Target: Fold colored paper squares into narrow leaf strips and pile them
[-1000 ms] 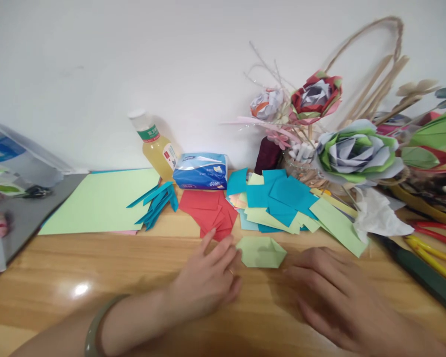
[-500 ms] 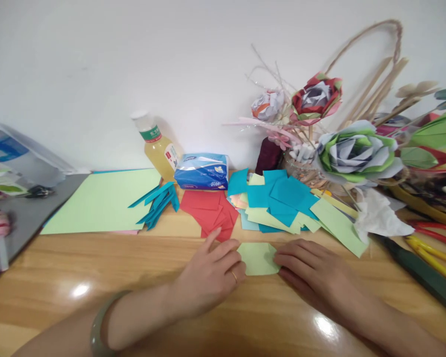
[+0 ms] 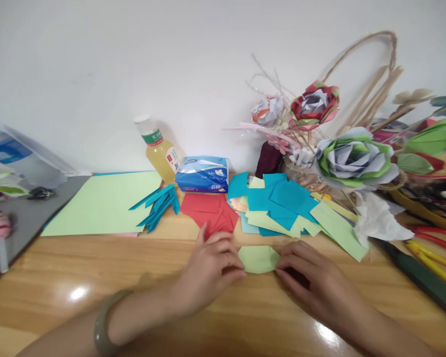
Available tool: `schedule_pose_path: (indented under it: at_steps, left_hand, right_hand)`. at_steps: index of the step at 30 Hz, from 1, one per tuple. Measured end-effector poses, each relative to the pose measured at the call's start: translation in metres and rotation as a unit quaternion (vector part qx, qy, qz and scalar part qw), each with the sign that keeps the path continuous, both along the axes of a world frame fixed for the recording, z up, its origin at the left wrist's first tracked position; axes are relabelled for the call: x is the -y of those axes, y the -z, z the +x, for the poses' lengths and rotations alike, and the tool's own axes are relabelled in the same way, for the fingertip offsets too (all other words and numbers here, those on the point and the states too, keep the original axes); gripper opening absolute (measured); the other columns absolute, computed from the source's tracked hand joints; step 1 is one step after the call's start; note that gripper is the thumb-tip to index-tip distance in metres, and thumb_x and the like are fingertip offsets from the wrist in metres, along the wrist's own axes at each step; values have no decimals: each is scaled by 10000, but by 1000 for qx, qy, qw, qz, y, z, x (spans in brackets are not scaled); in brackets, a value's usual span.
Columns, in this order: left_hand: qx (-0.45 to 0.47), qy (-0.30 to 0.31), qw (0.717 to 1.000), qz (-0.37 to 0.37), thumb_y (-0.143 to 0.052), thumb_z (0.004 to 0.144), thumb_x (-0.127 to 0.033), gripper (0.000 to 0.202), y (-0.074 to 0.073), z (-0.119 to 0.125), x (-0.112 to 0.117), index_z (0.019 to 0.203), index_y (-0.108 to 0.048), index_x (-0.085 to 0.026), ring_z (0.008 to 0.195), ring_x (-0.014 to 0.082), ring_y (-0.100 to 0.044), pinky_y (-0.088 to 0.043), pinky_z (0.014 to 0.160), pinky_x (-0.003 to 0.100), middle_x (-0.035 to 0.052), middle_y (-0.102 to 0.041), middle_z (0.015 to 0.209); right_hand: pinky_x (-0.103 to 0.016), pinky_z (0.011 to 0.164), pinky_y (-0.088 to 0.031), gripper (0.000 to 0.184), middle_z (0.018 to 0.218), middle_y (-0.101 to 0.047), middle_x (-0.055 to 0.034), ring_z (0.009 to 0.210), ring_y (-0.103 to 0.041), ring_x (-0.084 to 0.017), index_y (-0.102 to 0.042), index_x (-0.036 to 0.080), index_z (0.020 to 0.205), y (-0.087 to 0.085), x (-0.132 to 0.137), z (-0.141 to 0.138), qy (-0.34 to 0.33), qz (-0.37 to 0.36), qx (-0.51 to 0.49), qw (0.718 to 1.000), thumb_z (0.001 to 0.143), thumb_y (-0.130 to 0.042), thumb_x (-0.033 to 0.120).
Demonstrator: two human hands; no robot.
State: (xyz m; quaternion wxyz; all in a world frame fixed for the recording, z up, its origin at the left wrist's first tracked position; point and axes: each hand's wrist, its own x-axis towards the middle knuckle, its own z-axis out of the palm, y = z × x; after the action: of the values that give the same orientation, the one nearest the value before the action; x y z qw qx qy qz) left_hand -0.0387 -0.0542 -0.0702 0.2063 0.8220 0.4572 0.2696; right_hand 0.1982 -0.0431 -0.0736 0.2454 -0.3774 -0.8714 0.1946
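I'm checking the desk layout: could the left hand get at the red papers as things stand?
Probably yes: the red papers lie just beyond the left hand, with nothing visible between; the folded green paper sits to its right.

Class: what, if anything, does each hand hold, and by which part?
The right hand pinches the folded green paper by its right end; whether the left hand grips its left end is unclear.

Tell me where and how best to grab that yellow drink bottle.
Grip the bottle probably by its neck, from the front left: the neck is narrower than the body, the blue pack crowds its lower right, and the wall stands behind.
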Motion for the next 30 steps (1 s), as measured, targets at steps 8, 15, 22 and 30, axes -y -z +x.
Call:
schedule_pose_path:
  at_steps: [8,15,22,30]
  left_hand:
    - [25,-71,991,-110,-750,718,-177,121,-6,6,2,669,-673,-257,1029,202,-524,-97,1044,511,-72,-672,774]
    - [29,-80,991,-102,-747,721,-188,125,-9,7,1,654,-656,-241,983,197,-545,-103,1039,513,-79,-677,745]
    - [29,-80,994,-68,-736,708,-134,157,-9,10,1,637,-620,-211,944,191,-551,-172,1010,503,-75,-659,707]
    - [1,-71,997,-10,-645,728,-88,153,-8,17,2,615,-567,-157,833,184,-531,-272,959,476,-24,-609,671]
  right_hand:
    - [-302,649,-432,172,796,-551,-31,763,-545,-171,-557,205,753,5,-2,-2,32,-67,-24,997,897,-462,208]
    - [-302,617,-418,191,757,-537,-24,721,-534,-168,-522,203,720,2,-1,-5,46,-53,11,997,895,-444,196]
    - [-301,579,-422,203,747,-543,-28,681,-539,-171,-502,202,736,2,-3,-6,42,-17,48,998,915,-409,219]
    - [-293,532,-420,197,687,-540,-22,614,-538,-173,-466,207,719,5,-2,-7,55,33,79,995,905,-409,235]
